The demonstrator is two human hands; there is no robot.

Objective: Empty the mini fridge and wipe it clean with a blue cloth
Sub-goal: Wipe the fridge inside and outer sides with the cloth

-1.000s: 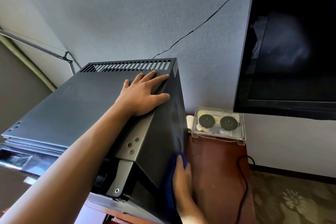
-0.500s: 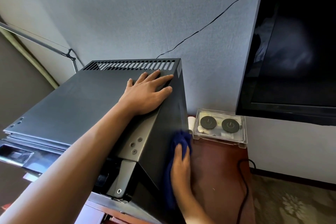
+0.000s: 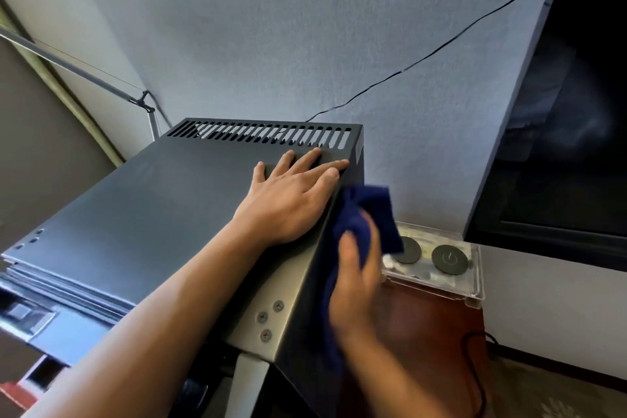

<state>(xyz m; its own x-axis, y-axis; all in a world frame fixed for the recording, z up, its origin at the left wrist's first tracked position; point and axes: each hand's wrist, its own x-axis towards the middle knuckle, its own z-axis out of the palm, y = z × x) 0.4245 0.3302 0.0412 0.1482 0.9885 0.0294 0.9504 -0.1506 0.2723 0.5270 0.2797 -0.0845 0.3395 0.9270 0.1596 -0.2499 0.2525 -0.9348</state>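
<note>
- A grey-blue wall [image 3: 271,27] fills the back, and a thin black cable [image 3: 441,44] runs slanting across it.
- A big dark TV screen [image 3: 570,119] hangs on the right.
- A silver lamp arm [image 3: 84,75] leans in from the left.
- Down low there is a red-brown wooden worktop [image 3: 424,332] with a black cord [image 3: 475,366] lying on it.
- A clear plastic box [image 3: 451,278] sits on the worktop by the wall, just beside the fridge. It has two round black discs [image 3: 449,258] on it (one shows a power sign).
- The mini fridge [image 3: 135,224] is dark grey and stands on the left part of the worktop. Its top has a row of slots [image 3: 264,136] at the back edge.
- The left hand [image 3: 291,200] lies flat on the fridge top, near the back right corner. Its fingers are straight and a little spread, and they press on the metal.
- The right hand [image 3: 356,285] is at the right side wall of the fridge, up near the top edge. It looks blurry.
- The blue cloth [image 3: 366,214] is in the right hand, between the hand and the fridge side. The fingers curl round the cloth, and a loose flap sticks up above them.
- A metal plate with three screws [image 3: 268,319] sits at the front right corner of the fridge top.
</note>
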